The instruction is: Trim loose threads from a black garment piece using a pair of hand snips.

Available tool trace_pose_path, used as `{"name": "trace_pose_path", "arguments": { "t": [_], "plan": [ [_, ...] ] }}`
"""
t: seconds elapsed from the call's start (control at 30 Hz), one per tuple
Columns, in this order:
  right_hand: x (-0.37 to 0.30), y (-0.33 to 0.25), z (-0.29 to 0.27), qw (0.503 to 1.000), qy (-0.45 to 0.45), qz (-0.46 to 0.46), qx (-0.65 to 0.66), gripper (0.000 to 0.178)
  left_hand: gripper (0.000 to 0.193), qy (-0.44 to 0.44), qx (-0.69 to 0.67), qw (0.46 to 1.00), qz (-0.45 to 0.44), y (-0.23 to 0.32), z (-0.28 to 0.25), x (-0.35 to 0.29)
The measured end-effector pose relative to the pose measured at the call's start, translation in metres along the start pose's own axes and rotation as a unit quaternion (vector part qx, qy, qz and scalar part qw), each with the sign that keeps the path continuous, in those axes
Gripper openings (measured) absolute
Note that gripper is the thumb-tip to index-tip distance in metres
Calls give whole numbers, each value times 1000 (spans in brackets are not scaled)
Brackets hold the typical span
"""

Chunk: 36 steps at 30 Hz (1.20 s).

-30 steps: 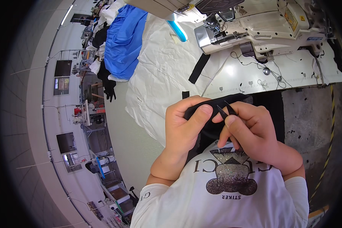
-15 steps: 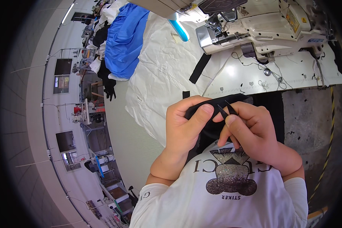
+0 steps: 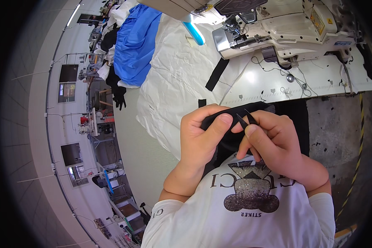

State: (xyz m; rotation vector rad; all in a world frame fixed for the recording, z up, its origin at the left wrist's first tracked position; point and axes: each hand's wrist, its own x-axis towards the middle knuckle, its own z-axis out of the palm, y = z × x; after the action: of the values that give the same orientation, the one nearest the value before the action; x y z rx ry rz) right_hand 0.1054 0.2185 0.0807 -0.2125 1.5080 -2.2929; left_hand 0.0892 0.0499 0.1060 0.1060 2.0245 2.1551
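Note:
Close in front of my chest, my left hand [image 3: 200, 134] pinches a piece of black fabric [image 3: 251, 108] between its thumb and bent fingers. The fabric runs from the left hand across to the right one. In my right hand [image 3: 275, 138] are dark pointed tweezers [image 3: 242, 121], gripped between thumb and fingers. Their two tips stand apart and point up and to the left, over the fabric. Whether the tips touch the cloth I cannot tell. More black cloth hangs below my hands, partly hidden by them.
A white sewing machine [image 3: 293, 33] stands at the far right on a white table [image 3: 273, 80] with a ruler edge and loose threads. Black strips [image 3: 217, 74] lie beside it. Farther left are a crumpled white sheet [image 3: 165, 78] and blue fabric [image 3: 136, 45].

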Motion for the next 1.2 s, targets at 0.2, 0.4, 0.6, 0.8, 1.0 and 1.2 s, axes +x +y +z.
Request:
{"name": "trace_pose_path", "arguments": {
  "t": [0.2, 0.4, 0.6, 0.8, 1.0, 1.2],
  "plan": [
    [0, 1, 0, 1000, 2, -5, -1, 20, 16, 8, 14, 1000, -4, -1, -1, -1],
    [0, 1, 0, 1000, 0, 15, 23, 20, 16, 7, 11, 1000, -4, -1, -1, -1],
    [0, 1, -1, 995, 0, 50, 92, 19, 15, 3, 13, 1000, 3, -1, 1, -1],
    [1, 2, -1, 992, -10, 59, 109, 19, 14, -2, 25, 1000, 0, -1, 0, -1],
    [2, 5, 6, 998, 56, -29, -13, 15, 14, 6, 13, 1000, -25, -2, 1, 0],
    [3, 10, 6, 978, 66, -144, -137, 11, 18, 5, 6, 999, -45, -2, 1, 1]
  ]
}}
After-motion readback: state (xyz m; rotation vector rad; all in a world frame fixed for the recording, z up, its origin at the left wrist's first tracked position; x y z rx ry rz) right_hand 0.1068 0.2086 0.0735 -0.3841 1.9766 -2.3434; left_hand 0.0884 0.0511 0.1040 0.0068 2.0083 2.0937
